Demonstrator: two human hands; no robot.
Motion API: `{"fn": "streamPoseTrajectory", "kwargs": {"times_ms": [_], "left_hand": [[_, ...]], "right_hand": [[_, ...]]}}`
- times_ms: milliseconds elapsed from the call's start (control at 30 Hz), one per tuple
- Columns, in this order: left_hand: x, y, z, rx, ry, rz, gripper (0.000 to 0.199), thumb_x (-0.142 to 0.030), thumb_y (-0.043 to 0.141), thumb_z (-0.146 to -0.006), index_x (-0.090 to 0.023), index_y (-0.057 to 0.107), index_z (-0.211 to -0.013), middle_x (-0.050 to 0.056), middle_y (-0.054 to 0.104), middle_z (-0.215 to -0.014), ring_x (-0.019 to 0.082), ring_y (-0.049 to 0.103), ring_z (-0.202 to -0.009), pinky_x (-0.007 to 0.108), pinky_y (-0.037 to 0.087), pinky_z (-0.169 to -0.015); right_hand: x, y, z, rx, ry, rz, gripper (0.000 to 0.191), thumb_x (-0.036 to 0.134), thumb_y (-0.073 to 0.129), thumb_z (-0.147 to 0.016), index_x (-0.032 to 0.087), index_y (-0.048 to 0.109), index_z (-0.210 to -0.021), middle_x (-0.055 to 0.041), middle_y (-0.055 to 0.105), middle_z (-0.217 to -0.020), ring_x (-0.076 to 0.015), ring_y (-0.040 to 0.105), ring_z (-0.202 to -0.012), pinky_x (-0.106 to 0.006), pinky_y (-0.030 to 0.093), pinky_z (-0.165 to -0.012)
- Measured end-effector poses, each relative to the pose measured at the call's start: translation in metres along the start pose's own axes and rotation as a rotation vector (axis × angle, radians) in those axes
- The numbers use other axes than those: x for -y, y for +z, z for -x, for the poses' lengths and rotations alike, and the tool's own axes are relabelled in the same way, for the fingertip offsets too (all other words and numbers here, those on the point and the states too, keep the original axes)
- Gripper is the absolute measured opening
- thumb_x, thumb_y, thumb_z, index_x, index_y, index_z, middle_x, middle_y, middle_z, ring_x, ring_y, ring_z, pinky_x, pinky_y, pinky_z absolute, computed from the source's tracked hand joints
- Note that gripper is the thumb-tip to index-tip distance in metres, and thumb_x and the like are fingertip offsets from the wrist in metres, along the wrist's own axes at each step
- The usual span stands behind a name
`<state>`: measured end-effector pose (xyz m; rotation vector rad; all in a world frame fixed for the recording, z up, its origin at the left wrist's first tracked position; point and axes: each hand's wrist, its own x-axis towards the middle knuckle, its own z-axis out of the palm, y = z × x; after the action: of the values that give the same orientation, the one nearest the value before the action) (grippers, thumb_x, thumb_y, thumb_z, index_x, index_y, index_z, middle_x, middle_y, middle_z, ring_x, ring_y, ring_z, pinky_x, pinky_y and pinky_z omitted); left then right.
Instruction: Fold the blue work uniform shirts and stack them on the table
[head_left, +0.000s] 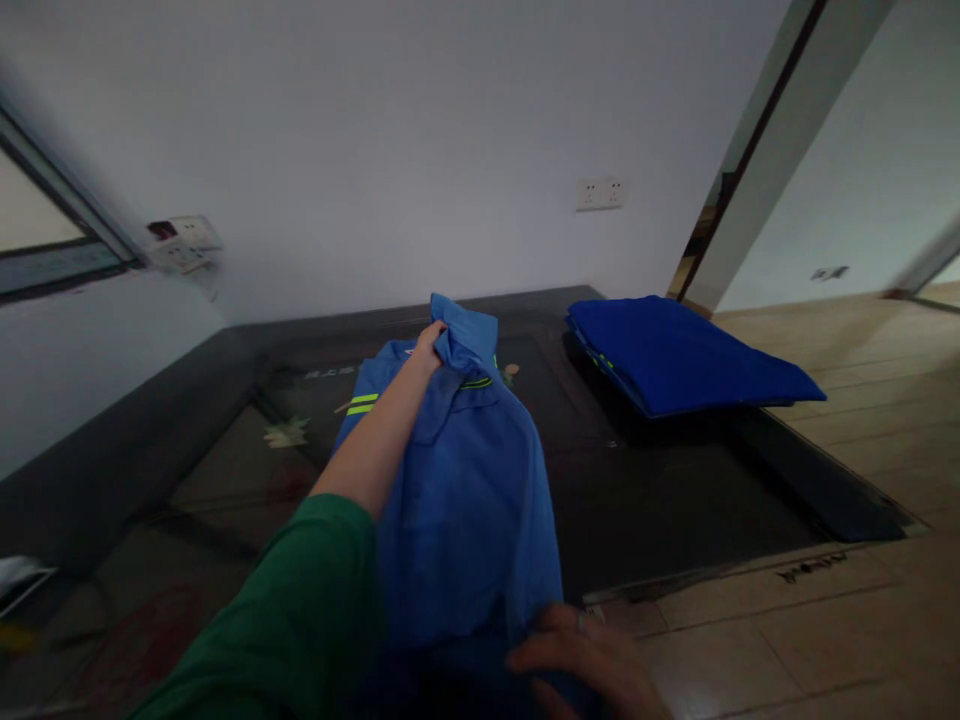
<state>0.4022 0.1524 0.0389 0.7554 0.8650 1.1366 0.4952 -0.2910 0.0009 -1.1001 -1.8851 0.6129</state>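
Note:
A blue work jacket with yellow-green reflective stripes lies lengthwise on a dark table. My left hand, reaching out in a green sleeve, is closed on a bunched sleeve of the jacket near its collar end. The bunched cloth stands up a little above the rest. At the near end, my right hand wears a ring and has its fingers bent at the jacket's lower right edge, gripping the cloth there. Blur and shadow soften that hand, and the jacket's lowest part is dark.
Folded deep-blue garments with a yellow-green stripe lie stacked on the right of the dark table. A white wall with a socket stands behind. Beyond the right edge is a tiled floor. A pale object sits far left.

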Motion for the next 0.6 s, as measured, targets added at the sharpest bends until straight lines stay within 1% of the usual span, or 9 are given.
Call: {"fn": "streamPoseTrajectory", "kwargs": {"times_ms": [67, 167, 200, 267, 333, 367, 467, 533, 600], "left_hand": [[-0.022, -0.035, 0.008, -0.053, -0.010, -0.029, 0.005, -0.012, 0.056, -0.076, -0.014, 0.060, -0.077, 0.000, 0.060, -0.053, 0.013, 0.059, -0.048, 0.024, 0.055, -0.060], [-0.038, -0.079, 0.022, -0.126, -0.024, -0.067, 0.009, -0.012, 0.056, -0.077, -0.013, 0.063, -0.083, 0.000, 0.061, -0.053, 0.015, 0.061, -0.048, 0.027, 0.057, -0.060], [-0.039, -0.091, 0.027, -0.142, -0.036, -0.072, 0.009, -0.014, 0.057, -0.078, -0.013, 0.064, -0.084, 0.001, 0.062, -0.054, 0.016, 0.063, -0.050, 0.028, 0.058, -0.061], [-0.036, -0.111, 0.038, -0.139, -0.050, -0.159, 0.011, -0.019, 0.060, -0.079, -0.013, 0.066, -0.086, 0.005, 0.066, -0.062, 0.020, 0.067, -0.059, 0.033, 0.059, -0.065], [-0.030, -0.125, 0.048, -0.123, -0.037, -0.311, 0.016, -0.018, 0.065, -0.076, -0.014, 0.067, -0.091, 0.008, 0.070, -0.073, 0.023, 0.069, -0.070, 0.037, 0.059, -0.070], [-0.027, -0.131, 0.052, -0.122, -0.016, -0.385, 0.023, -0.013, 0.068, -0.071, -0.015, 0.067, -0.095, 0.008, 0.071, -0.079, 0.023, 0.070, -0.076, 0.037, 0.058, -0.074], [-0.023, -0.140, 0.062, -0.179, 0.067, -0.476, 0.066, 0.010, 0.069, -0.055, -0.019, 0.061, -0.114, 0.007, 0.070, -0.098, 0.021, 0.068, -0.091, 0.032, 0.054, -0.083], [-0.028, -0.142, 0.065, -0.220, 0.112, -0.509, 0.086, 0.015, 0.064, -0.054, -0.024, 0.051, -0.129, 0.007, 0.068, -0.106, 0.020, 0.067, -0.095, 0.031, 0.053, -0.085], [-0.038, -0.144, 0.066, -0.206, 0.155, -0.573, 0.087, 0.013, 0.060, -0.060, -0.026, 0.044, -0.136, 0.007, 0.067, -0.106, 0.020, 0.067, -0.089, 0.035, 0.053, -0.083]], "right_hand": [[0.005, 0.012, -0.025, 0.236, -0.089, -0.050, 0.028, 0.014, 0.049, -0.084, 0.022, 0.066, -0.104, -0.0031, 0.067, -0.085, -0.0109, 0.064, -0.074, -0.017, 0.049, -0.066], [0.008, 0.034, -0.045, 0.532, -0.105, -0.055, 0.029, 0.016, 0.053, -0.084, 0.021, 0.066, -0.109, -0.0035, 0.068, -0.094, -0.0116, 0.063, -0.081, -0.018, 0.048, -0.071], [0.008, 0.040, -0.047, 0.602, -0.088, -0.049, 0.030, 0.016, 0.054, -0.083, 0.021, 0.065, -0.111, -0.0036, 0.068, -0.098, -0.0121, 0.063, -0.084, -0.018, 0.048, -0.074], [0.008, 0.049, -0.048, 0.687, -0.014, -0.034, 0.032, 0.016, 0.055, -0.084, 0.022, 0.064, -0.114, -0.0038, 0.066, -0.105, -0.0137, 0.063, -0.092, -0.020, 0.047, -0.080], [0.008, 0.053, -0.046, 0.713, 0.068, -0.027, 0.034, 0.016, 0.056, -0.084, 0.024, 0.063, -0.116, -0.0036, 0.064, -0.111, -0.0154, 0.061, -0.099, -0.023, 0.046, -0.086], [0.008, 0.054, -0.045, 0.712, 0.097, -0.028, 0.034, 0.016, 0.056, -0.084, 0.025, 0.062, -0.117, -0.0035, 0.063, -0.112, -0.0159, 0.061, -0.101, -0.024, 0.046, -0.087], [0.012, 0.052, -0.044, 0.681, 0.121, -0.049, 0.036, 0.012, 0.054, -0.083, 0.025, 0.062, -0.116, -0.0033, 0.061, -0.111, -0.0154, 0.060, -0.099, -0.025, 0.047, -0.086], [0.016, 0.049, -0.044, 0.602, 0.099, -0.077, 0.037, 0.007, 0.050, -0.082, 0.024, 0.062, -0.113, -0.0034, 0.060, -0.107, -0.0143, 0.059, -0.096, -0.025, 0.047, -0.084], [0.022, 0.044, -0.042, 0.471, 0.059, -0.100, 0.037, 0.004, 0.047, -0.082, 0.023, 0.061, -0.110, -0.0037, 0.058, -0.103, -0.0134, 0.058, -0.094, -0.024, 0.047, -0.082]]}}
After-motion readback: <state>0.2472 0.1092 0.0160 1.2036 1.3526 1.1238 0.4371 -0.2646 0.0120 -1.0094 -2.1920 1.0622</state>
